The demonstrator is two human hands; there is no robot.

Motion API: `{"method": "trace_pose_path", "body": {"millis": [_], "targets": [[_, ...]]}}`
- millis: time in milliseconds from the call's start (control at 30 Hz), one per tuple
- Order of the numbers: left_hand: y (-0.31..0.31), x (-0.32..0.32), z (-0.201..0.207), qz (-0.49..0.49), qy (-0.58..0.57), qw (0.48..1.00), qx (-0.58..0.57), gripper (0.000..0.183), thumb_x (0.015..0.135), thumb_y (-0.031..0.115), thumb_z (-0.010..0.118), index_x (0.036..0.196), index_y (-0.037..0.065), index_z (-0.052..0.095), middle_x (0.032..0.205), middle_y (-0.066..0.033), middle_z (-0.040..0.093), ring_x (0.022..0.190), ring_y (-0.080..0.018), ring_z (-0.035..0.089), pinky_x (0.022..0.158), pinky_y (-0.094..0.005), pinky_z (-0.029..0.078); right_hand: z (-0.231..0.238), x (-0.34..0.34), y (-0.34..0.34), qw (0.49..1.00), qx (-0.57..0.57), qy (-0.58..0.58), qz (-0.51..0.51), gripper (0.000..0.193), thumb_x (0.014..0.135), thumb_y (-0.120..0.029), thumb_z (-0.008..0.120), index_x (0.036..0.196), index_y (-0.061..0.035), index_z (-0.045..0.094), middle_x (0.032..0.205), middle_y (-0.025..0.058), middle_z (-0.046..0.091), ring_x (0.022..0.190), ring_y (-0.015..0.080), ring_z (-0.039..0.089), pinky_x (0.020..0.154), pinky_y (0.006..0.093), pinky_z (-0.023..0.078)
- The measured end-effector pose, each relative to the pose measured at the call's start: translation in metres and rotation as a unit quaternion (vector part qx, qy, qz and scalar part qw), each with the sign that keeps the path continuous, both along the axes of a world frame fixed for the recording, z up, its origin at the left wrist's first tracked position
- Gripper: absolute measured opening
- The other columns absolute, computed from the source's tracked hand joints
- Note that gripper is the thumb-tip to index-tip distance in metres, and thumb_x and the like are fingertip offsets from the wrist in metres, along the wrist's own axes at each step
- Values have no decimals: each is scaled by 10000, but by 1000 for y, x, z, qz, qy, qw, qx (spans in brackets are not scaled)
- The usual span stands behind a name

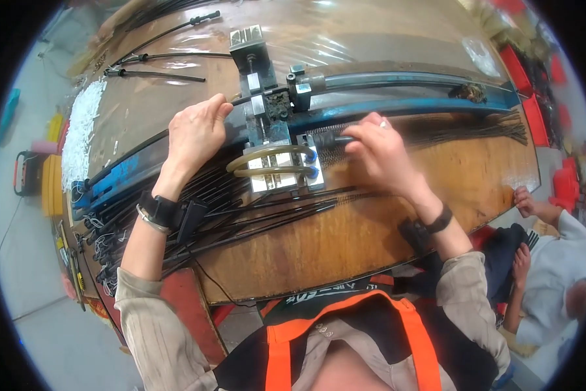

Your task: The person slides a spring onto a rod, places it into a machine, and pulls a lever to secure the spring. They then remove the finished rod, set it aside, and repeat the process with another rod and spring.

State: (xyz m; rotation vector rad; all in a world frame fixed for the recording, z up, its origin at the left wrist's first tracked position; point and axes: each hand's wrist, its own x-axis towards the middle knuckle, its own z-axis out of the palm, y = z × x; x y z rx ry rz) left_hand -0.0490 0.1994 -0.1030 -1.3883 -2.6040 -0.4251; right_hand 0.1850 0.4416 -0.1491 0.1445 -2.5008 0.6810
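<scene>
At the left of the metal clamping fixture [267,151], my left hand [196,133] is closed, thumb and fingers pinched on a thin black cable [242,100] that runs into the fixture's upper jaws. My right hand [383,151], slightly blurred, is on the fixture's other side. Its fingers are closed on a short black rod-like piece [340,139] pointing at the fixture; whether it is joined to the fixture I cannot tell. Two curved yellowish air hoses [267,155] loop across the fixture's near part into blue fittings.
Bundles of black cables [214,202] lie left of the fixture, under my left forearm. A blue rail [410,104] crosses the wooden table [371,225]. White strips [82,130] are heaped at the far left. More cables [162,57] lie behind. Another person [550,260] sits at right.
</scene>
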Motion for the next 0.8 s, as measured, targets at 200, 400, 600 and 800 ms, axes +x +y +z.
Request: {"method": "trace_pose_path", "body": {"millis": [200, 400, 600, 800], "targets": [[6, -9, -12, -56, 58, 995, 56, 114, 940, 183, 555, 891, 82, 570, 816, -150, 649, 777, -365, 636, 648, -449, 503, 1, -7, 8, 985, -141, -95, 6, 227, 854, -209, 689, 1019, -56, 654, 890, 120, 646, 818, 303, 605, 704, 378, 461], [-20, -64, -2, -172, 233, 955, 67, 146, 907, 131, 598, 1053, 115, 600, 939, -97, 653, 867, -294, 638, 725, -403, 507, -21, 33, -10, 969, 76, -203, 116, 216, 798, -220, 725, 892, -57, 619, 830, 114, 587, 830, 334, 570, 744, 390, 462], [-72, -2, -45, -65, 322, 939, 98, 338, 880, 92, 615, 1218, 92, 627, 1092, -80, 647, 1059, -275, 584, 929, -418, 377, -30, 62, -20, 981, 105, -146, 72, 267, 740, -252, 759, 815, -80, 569, 804, 80, 564, 824, 268, 557, 741, 387, 445], [-54, 160, -44, -155, 74, 984, 41, 334, 813, 90, 665, 1146, 64, 661, 865, -85, 608, 823, -268, 594, 766, -403, 438, -23, 66, -52, 997, 53, 48, 42, 262, 730, -210, 760, 881, -77, 592, 747, 48, 563, 676, 224, 560, 614, 362, 466]]}}
